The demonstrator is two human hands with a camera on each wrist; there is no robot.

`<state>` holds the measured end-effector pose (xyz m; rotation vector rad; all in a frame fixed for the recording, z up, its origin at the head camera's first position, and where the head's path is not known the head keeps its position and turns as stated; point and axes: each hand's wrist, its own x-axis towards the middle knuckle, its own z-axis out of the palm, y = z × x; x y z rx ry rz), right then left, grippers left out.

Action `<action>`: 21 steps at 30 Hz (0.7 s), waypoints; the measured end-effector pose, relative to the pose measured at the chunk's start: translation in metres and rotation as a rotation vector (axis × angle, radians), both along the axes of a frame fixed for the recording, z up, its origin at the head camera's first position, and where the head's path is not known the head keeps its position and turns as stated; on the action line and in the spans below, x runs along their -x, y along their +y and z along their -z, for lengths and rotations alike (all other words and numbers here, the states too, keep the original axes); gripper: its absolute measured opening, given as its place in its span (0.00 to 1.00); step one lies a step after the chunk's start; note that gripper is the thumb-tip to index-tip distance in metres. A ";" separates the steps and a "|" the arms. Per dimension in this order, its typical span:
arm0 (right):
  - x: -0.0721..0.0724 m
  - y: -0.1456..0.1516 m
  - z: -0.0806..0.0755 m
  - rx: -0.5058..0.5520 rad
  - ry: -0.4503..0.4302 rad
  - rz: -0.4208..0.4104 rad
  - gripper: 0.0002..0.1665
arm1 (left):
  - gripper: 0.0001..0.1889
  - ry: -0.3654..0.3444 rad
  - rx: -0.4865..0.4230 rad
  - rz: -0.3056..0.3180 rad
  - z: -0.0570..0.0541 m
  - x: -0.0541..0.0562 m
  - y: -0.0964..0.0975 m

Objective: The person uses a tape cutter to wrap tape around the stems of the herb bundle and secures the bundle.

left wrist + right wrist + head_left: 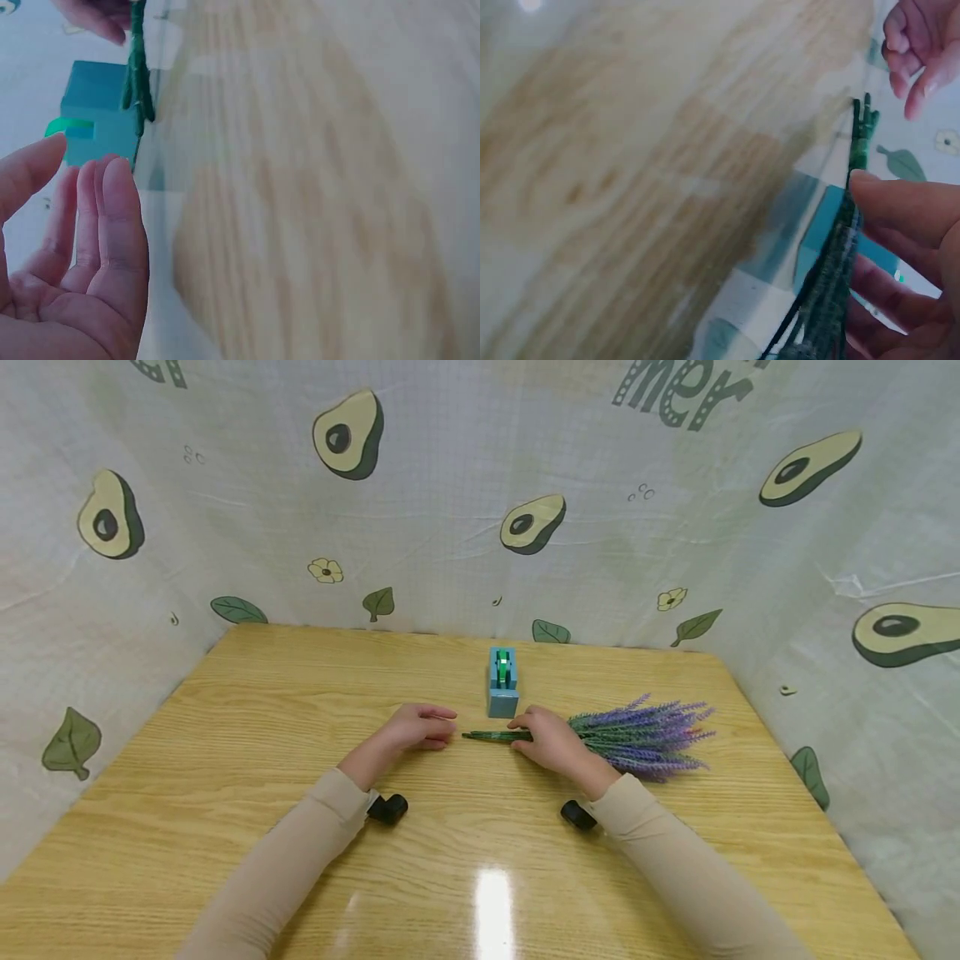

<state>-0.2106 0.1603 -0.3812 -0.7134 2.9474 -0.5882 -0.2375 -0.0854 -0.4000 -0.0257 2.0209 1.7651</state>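
A bunch of artificial lavender (645, 735) lies across the table, purple heads to the right and green stems (491, 736) pointing left. My right hand (553, 742) holds the stems between thumb and fingers. Close to their cut ends, a shiny green band (860, 146) shows in the right wrist view. My left hand (420, 727) is just left of the stem ends, apart from them. Its fingers are loosely extended with nothing in them, as the left wrist view shows. Beyond the stems stands a blue tape dispenser (503, 703) with a roll of green tape (502, 665).
The wooden table (300, 693) has a glossy top with a bright reflection near the front. A cloth printed with avocados (450, 585) hangs behind it and along both sides. Black wrist cameras (390, 809) sit under both forearms.
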 end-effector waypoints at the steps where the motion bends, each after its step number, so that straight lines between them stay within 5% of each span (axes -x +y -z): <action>1: -0.001 0.001 -0.002 0.016 0.002 0.001 0.18 | 0.18 0.002 -0.010 -0.005 0.000 0.000 -0.002; 6: -0.007 0.011 -0.021 0.133 0.052 0.016 0.18 | 0.21 0.045 -0.075 -0.023 -0.009 0.000 -0.011; 11: -0.013 0.032 -0.040 0.178 0.095 0.055 0.22 | 0.24 0.173 -0.061 -0.028 -0.025 -0.004 -0.033; 21: -0.032 0.091 -0.064 0.104 0.115 0.159 0.36 | 0.31 0.370 0.231 -0.148 -0.051 -0.022 -0.097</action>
